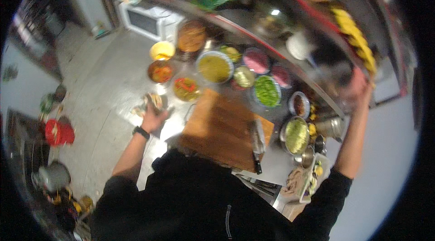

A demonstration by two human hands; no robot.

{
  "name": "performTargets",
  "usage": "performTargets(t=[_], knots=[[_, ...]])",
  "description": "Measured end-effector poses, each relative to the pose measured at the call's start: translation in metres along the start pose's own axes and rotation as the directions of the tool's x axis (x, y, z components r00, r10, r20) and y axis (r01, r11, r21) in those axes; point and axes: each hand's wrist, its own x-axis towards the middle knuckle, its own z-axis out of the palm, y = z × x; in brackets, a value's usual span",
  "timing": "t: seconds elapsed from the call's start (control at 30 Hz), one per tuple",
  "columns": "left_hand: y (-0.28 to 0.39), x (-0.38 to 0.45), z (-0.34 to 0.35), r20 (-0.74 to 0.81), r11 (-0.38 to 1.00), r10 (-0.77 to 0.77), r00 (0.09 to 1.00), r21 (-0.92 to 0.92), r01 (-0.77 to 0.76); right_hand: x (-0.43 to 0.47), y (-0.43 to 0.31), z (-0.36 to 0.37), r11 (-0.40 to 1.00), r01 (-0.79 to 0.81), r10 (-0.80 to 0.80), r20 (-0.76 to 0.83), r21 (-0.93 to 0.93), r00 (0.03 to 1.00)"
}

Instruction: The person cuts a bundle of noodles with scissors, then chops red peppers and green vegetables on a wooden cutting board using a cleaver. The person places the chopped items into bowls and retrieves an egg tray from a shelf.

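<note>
My left hand [153,121], with a dark band at the wrist, reaches over the left part of the metal table. Its thumb is spread, and its fingertips meet a crumpled light-and-dark item [154,101], perhaps a cloth. Whether they grip it is unclear. My right hand [365,88] is raised at the right end of the shelf, strongly blurred. Something pink [358,79] shows by it, and a yellow item [353,33] lies along the shelf edge just above. Before me is a wooden cutting board [221,129]; a black-handled knife [258,152] lies at its right side.
Behind the board stand bowls of food, among them yellowish-green liquid [215,67], chopped greens [267,90] and pink pieces [255,61]. A pale green bowl [296,135] stands right of it. The red-edged metal shelf [238,28] overhangs them. A red bucket [60,132] sits on the floor at left.
</note>
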Motion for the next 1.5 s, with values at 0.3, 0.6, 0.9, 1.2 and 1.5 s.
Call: performTargets(t=[0.3, 0.6, 0.9, 1.2, 1.5], knots=[[0.124, -0.030, 0.052, 0.751, 0.926, 0.137, 0.646, -0.329, 0.186, 0.060, 0.006, 0.037, 0.979, 0.169, -0.203, -0.414, -0.118, 0.887], [0.302, 0.065, 0.086, 0.634, 0.577, 0.660, 0.404, -0.772, 0.267, 0.005, 0.006, 0.072, 0.936, 0.337, -0.349, -0.353, -0.098, 0.868], [0.510, 0.143, 0.119, 0.674, 0.042, 0.631, 0.385, -0.525, 0.850, -0.095, 0.007, 0.033, 0.958, 0.285, -0.287, -0.236, -0.045, 0.928], [0.588, 0.109, 0.132, 0.522, -0.032, 0.653, 0.549, -0.705, 0.708, -0.113, 0.007, -0.003, 0.929, 0.316, -0.357, -0.249, -0.192, 0.900], [0.526, 0.056, 0.086, 0.229, -0.184, 0.666, 0.710, -0.872, 0.454, -0.160, 0.047, 0.013, 0.925, 0.357, -0.376, -0.190, -0.129, 0.907]])
